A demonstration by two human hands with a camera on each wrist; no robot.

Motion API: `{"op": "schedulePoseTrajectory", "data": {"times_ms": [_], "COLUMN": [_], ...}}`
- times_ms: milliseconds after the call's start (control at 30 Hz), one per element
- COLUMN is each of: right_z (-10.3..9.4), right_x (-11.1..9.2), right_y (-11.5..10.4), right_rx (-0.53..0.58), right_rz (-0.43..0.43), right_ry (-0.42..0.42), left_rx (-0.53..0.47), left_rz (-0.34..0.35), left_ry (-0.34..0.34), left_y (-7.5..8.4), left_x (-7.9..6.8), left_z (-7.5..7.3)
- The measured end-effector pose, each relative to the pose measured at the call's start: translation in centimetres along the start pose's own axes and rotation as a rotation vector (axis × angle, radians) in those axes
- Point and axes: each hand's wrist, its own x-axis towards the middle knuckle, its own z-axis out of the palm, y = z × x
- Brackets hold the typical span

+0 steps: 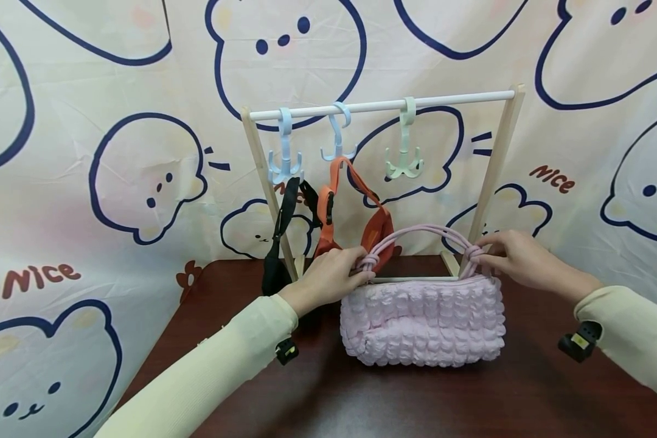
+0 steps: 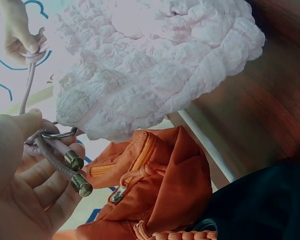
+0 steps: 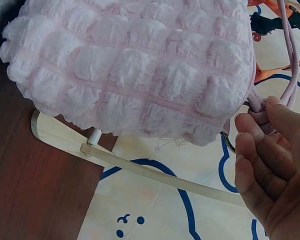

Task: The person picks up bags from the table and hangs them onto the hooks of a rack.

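Observation:
A pale pink puffy handbag [image 1: 424,322] is held upright by its corded handle [image 1: 416,230], which arches above it. My left hand [image 1: 334,274] pinches the knotted left end of the handle. In the left wrist view, two cord ends with brass-coloured tips [image 2: 74,161] stick out beside the fingers, near a metal ring [image 2: 60,134]. My right hand [image 1: 517,261] pinches the knot at the handle's right end, also seen in the right wrist view by its knot [image 3: 260,119]. Whether the bag's underside touches the table cannot be told.
Behind the bag stands a wooden rack with a white rod [image 1: 460,99]. Two blue hooks [image 1: 285,149] and a green hook [image 1: 404,143] hang from it. A black bag [image 1: 274,271] and an orange bag [image 1: 379,231] hang at the left. Underneath is a dark brown table [image 1: 416,401].

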Motion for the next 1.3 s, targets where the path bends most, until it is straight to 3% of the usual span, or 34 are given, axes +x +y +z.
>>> {"op": "schedulePoseTrajectory", "data": {"times_ms": [633,1300], "right_z": [-0.8,-1.7], "right_x": [0.2,0.9], "right_y": [-0.5,-1.2], "right_rx": [-0.021,-0.012], "right_rz": [-0.010,0.040], "right_ry": [0.020,0.017], "left_rx": [0.004,0.011], "left_rz": [-0.004,-0.006], "left_ry": [0.011,0.035], "left_y": [0.2,0.5], "left_x": [0.3,0.6], "left_z": [-0.5,-1.6]}}
